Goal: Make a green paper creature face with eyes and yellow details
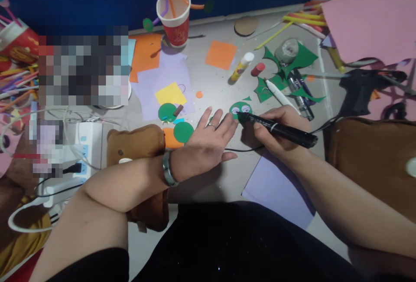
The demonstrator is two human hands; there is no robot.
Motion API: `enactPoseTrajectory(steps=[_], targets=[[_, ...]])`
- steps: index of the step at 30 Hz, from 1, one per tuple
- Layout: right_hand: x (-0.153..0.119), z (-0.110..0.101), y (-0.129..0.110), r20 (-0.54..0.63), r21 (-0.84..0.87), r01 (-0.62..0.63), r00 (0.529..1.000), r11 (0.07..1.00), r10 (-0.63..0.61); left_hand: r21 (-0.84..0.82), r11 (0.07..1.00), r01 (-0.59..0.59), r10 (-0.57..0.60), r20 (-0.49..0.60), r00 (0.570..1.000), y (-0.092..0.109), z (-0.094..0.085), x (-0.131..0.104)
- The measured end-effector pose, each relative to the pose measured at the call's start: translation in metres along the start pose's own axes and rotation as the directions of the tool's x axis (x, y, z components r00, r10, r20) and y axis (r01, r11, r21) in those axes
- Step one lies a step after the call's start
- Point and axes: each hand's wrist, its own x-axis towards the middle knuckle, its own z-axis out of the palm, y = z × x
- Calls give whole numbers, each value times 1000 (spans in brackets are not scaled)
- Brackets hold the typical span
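Observation:
My right hand [281, 128] grips a thick black marker [282, 131], its tip touching a small green paper circle [245, 106] with two drawn eyes. Flat beside that circle lies my left hand [212, 136], fingers stretched out and fingertips at its left edge. Close to the left hand are more green paper circles [183, 132], an orange paper circle [172, 138] and a yellow paper square [171, 94]. Behind the right hand rest a white marker [281, 96] and green paper scraps [264, 90].
A paper cup [175, 26] with bendy sticks stands at the back. A glue stick [242, 67], a glass jar [288, 51] and a black glue gun [359, 89] are farther right. Brown cushions [367, 160] flank the arms; a white power strip [89, 147] sits left.

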Motion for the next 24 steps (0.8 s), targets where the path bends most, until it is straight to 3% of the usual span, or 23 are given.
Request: enactPoseTrajectory(steps=[4,9,16,21,24], targets=[[-1,1,5,-130,19,63,990,998,-60,8,1000,10,-11,8,1000,1,0,0],[1,5,10,-322,39,145,938,989,-125,7,1000,21,-21,51,998,2,-1,1],[3,3,12,-357,74,174,924,982,-137,-10,999,39,-37,167,985,0,-9,8],[1,-3,5,-291,30,61,956,998,-50,-3,998,55,-54,207,977,-3,-18,12],[2,-2,3,-289,57,81,955,995,-61,-4,998,55,-53,217,975,-3,-22,12]])
